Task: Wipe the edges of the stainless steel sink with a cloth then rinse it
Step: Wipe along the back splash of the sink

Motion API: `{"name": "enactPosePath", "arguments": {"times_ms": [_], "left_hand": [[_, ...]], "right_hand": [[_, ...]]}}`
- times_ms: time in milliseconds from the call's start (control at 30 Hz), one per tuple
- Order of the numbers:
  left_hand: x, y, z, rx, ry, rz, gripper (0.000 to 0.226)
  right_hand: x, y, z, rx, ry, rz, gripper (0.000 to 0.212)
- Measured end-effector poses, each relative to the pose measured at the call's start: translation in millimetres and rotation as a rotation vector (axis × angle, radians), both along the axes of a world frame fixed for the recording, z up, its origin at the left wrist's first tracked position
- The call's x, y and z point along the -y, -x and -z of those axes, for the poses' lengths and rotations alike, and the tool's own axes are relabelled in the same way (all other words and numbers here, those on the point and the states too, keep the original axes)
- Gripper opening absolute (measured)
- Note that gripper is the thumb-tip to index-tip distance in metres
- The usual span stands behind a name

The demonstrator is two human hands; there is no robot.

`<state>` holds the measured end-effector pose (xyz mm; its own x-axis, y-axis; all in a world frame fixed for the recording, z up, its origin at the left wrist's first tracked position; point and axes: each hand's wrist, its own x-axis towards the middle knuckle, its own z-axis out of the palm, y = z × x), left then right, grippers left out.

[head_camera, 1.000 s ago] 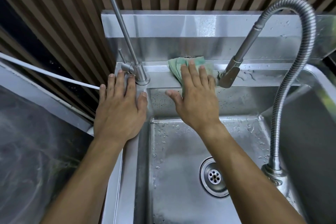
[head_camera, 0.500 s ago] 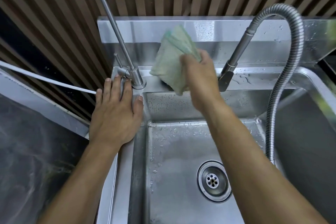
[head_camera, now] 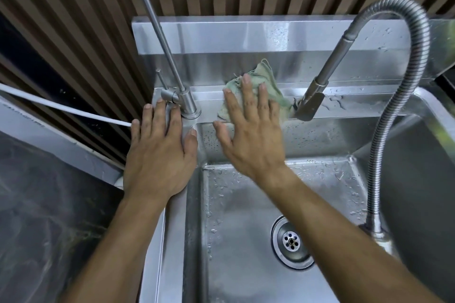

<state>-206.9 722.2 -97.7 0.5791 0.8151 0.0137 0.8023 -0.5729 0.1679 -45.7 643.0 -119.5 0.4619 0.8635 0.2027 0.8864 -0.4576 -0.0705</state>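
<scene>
The stainless steel sink (head_camera: 357, 108) fills the middle of the head view, its wet basin holding a round drain (head_camera: 291, 241). A crumpled pale green cloth (head_camera: 267, 81) lies on the back ledge between the two taps. My right hand (head_camera: 251, 130) presses flat on the cloth with straight, spread fingers, thumb over the basin's back wall. My left hand (head_camera: 157, 152) rests flat on the sink's left rim corner, fingertips against the base of the slim tap (head_camera: 182, 98).
A flexible coiled faucet (head_camera: 403, 110) arches over the right side, its spray head (head_camera: 307, 106) just right of the cloth. A white hose (head_camera: 61, 107) runs in from the left. Dark stone counter (head_camera: 49, 216) lies left; a slatted wooden wall stands behind.
Half a second ago my right hand held the cloth lifted against the backsplash; now the cloth is back down on the rear ledge under my flat palm. My left hand has stayed put.
</scene>
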Motion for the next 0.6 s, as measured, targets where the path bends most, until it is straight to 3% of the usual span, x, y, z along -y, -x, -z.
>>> {"name": "enactPosePath", "arguments": {"times_ms": [67, 133, 267, 600], "left_hand": [[0, 0, -1, 0.003, 0.003, -0.001, 0.067], [0, 2, 0, 0.001, 0.009, 0.001, 0.07], [0, 2, 0, 0.001, 0.008, 0.012, 0.077], [-4, 6, -1, -0.006, 0.026, 0.029, 0.078]], "right_hand": [[-4, 18, -8, -0.083, 0.027, -0.014, 0.071], [-6, 13, -19, -0.118, 0.068, -0.187, 0.069], [-1, -39, -24, -0.001, 0.088, -0.398, 0.062], [4, -8, -6, -0.067, -0.106, 0.235, 0.069]]}}
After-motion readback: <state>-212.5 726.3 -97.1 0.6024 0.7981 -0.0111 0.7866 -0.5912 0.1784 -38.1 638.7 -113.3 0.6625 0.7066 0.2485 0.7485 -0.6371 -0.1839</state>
